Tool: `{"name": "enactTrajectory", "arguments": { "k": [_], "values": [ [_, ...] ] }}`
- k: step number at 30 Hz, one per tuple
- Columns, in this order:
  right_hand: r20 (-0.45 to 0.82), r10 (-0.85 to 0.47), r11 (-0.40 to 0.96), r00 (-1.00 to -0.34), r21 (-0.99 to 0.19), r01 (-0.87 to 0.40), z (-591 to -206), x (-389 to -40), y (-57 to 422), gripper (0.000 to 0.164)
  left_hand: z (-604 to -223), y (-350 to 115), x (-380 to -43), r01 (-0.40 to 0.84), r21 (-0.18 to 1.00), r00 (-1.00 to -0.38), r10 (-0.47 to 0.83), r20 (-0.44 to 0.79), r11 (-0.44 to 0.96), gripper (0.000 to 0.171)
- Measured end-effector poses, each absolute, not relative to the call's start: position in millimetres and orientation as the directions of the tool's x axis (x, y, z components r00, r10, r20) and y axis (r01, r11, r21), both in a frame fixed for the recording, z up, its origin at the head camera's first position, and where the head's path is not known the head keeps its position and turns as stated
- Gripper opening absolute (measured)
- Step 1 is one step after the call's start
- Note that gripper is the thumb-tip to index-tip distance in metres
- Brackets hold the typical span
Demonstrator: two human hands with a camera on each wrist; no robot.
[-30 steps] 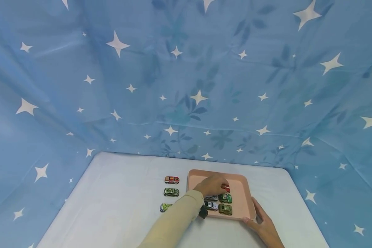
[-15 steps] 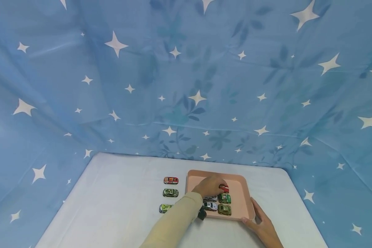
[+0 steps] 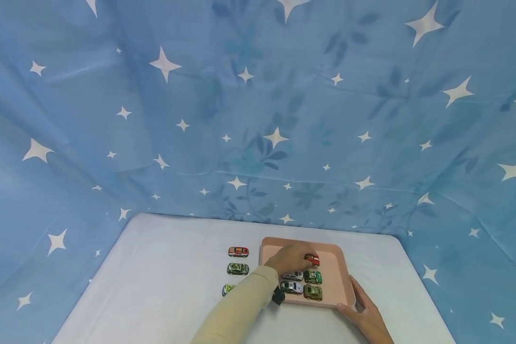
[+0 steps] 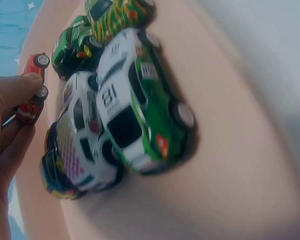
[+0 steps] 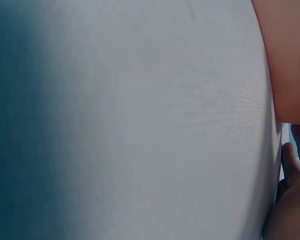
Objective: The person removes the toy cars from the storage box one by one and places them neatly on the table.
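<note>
In the head view, my left hand (image 3: pixel 291 258) reaches over a pink tray (image 3: pixel 336 274) and pinches a small red toy car (image 3: pixel 312 259) near the tray's far side. The left wrist view shows thumb and fingers around that red toy car (image 4: pixel 32 90). Below it in the tray lie a green toy car (image 3: pixel 313 276), an olive patterned toy car (image 3: pixel 313 292) and two silver-white toy cars (image 3: pixel 292 287). My right hand (image 3: pixel 365 313) holds the tray's near right corner, thumb at the front rim and fingers along the side.
Left of the tray, a red-orange toy car (image 3: pixel 238 252), a camouflage toy car (image 3: pixel 238 269) and a lime-green toy car (image 3: pixel 228 289) stand in a column on the white table (image 3: pixel 163 282). My left sleeve partly covers the lime one. A blue starry curtain (image 3: pixel 198 95) surrounds the table.
My left wrist has shifted slightly left, so more of the silver-white toy cars shows. The red toy car stays in the left fingers. The right hand and tray look unchanged.
</note>
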State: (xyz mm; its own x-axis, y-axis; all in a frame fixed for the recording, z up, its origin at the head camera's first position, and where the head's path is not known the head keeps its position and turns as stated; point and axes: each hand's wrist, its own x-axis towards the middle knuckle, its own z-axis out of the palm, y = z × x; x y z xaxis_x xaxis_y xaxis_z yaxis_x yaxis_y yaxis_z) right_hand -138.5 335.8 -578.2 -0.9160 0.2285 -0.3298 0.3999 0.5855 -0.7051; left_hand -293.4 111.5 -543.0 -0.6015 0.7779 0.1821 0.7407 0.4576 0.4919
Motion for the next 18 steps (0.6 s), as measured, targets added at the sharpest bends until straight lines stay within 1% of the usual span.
{"name": "enactTrajectory", "arguments": {
  "k": [6,12,15,18],
  "values": [
    [-0.292,0.221,0.608,-0.931,-0.705,0.365,-583,-138,339,0.106,-540,102,-298,0.729,0.515,-0.604,0.778,0.173,0.451,0.024],
    [-0.304,0.222,0.619,-0.926,-0.69,0.375,-585,-139,338,0.108,-534,87,-301,0.73,0.533,-0.58,0.8,0.152,0.428,0.026],
    [-0.313,0.223,0.61,-0.923,-0.694,0.383,-586,-139,339,0.109,-529,79,-302,0.727,0.527,-0.586,0.799,0.139,0.441,0.029],
    [-0.31,0.217,0.602,-0.926,-0.704,0.377,-588,-140,340,0.108,-526,70,-304,0.718,0.495,-0.621,0.771,0.139,0.49,0.033]
  ]
}}
